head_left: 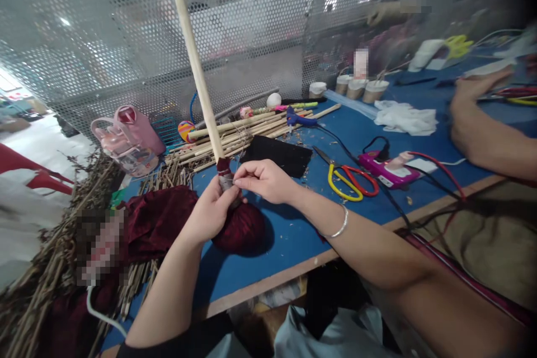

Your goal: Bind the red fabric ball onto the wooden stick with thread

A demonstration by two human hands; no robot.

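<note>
Stick [195, 61] rises tilted from a dark red cloth ball [239, 229] on the blue tabletop [293, 229], before a perforated metal screen [268, 22]. Left hand [212, 210] grips its grey wrapping [227, 181]; right hand [267, 180] pinches there. The purple power strip [375, 165] bears a label [386, 181] too small to read.

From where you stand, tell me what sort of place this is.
It looks like a craft workshop: scissors, what seems to be a blue glue gun and a pile of pale sticks share a blue worktable.
</note>
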